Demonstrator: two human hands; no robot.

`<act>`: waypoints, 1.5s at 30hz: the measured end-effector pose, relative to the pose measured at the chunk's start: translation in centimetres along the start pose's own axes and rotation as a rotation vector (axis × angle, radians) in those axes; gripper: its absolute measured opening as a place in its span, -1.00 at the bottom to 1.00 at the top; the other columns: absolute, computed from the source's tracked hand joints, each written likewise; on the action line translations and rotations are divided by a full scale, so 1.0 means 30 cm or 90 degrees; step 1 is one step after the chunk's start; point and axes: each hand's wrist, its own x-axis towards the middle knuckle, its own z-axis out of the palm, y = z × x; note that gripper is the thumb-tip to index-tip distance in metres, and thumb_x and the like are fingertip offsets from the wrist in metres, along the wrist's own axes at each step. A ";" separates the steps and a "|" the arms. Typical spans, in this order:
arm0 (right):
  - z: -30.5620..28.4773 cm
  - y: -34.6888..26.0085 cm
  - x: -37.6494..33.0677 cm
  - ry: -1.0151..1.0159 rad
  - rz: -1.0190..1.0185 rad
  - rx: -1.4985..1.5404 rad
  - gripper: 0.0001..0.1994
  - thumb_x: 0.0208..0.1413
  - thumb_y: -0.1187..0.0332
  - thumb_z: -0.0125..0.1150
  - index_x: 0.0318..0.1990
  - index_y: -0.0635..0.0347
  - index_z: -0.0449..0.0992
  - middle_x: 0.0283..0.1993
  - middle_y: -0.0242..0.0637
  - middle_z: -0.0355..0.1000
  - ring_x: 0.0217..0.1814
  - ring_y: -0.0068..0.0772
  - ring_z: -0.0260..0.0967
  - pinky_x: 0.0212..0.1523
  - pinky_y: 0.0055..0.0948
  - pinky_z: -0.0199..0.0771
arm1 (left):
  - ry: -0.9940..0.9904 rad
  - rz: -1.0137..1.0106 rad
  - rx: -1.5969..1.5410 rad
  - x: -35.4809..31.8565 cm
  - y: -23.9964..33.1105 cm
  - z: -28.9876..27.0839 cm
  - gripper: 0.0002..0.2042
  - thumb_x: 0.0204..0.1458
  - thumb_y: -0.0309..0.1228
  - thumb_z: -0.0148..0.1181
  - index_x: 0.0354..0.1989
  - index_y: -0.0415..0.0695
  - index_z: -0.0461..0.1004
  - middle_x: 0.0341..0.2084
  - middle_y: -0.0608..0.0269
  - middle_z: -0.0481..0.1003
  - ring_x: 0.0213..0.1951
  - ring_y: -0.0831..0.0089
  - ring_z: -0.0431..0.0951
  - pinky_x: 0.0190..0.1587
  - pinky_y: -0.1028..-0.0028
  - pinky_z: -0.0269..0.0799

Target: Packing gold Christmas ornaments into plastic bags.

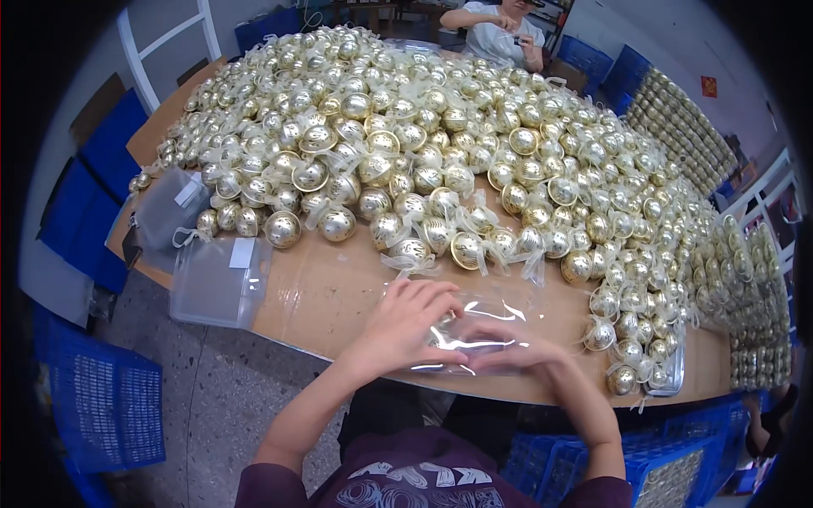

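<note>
At the table's near edge, both hands are on a clear, shiny plastic package (506, 306), thin and full of glare. My left hand (408, 326) curls over its left side, fingers bent on top and thumb toward the near edge. My right hand (508, 347) grips the near right side, its fingers partly hidden behind the plastic. Something pale gold glints under my left fingers, but glare keeps me from telling what it is. Just beyond the hands lie gold patterned balls with sheer ribbons (411, 251), part of a large heap.
Two translucent plastic boxes (213, 292) sit at the table's left edge. Another clear tray (669, 372) lies under balls at the right. Blue crates (106, 406) stand on the floor, with stacked balls (682, 127) at far right. A person (500, 38) works across the table.
</note>
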 end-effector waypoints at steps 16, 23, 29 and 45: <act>-0.018 -0.457 0.622 0.366 -0.354 -0.525 -0.64 -0.04 0.33 0.33 -0.06 0.19 0.50 -0.16 -0.20 0.46 -0.11 -0.21 0.42 -0.13 -0.33 0.42 | -0.038 -0.015 0.023 -0.168 -0.081 -0.163 -0.54 -0.16 -0.02 0.34 -0.13 0.02 0.40 0.14 0.17 0.29 0.20 0.18 0.23 0.25 0.15 0.01; -0.057 -0.603 1.046 0.505 -0.313 -0.629 -0.44 -0.23 0.29 0.42 0.03 0.04 0.39 -0.06 -0.13 0.41 0.14 0.06 0.22 0.14 -0.16 0.24 | -0.010 -0.015 0.008 -0.171 -0.092 -0.135 -0.57 -0.15 -0.01 0.33 -0.19 0.02 0.41 0.14 0.16 0.29 0.20 0.18 0.24 0.26 0.14 0.01; -0.185 -0.625 0.995 0.235 -0.265 -0.606 -0.39 -0.35 0.28 0.48 -0.04 0.06 0.34 0.01 -0.10 0.33 -0.01 -0.17 0.31 0.01 -0.27 0.34 | 0.018 -0.009 -0.009 -0.179 -0.094 -0.132 -0.56 -0.16 0.00 0.33 -0.20 0.02 0.41 0.12 0.16 0.31 0.19 0.19 0.26 0.26 0.15 0.02; -0.144 -0.092 -0.075 0.578 -0.126 -0.175 -0.39 -0.18 0.50 0.46 0.07 0.22 0.28 0.02 -0.38 0.24 0.06 -0.55 0.27 -0.03 -0.56 0.40 | -0.026 -0.040 -0.016 -0.153 -0.080 -0.162 -0.58 -0.22 -0.01 0.38 -0.25 0.02 0.48 0.09 0.19 0.35 0.18 0.19 0.27 0.24 0.18 0.00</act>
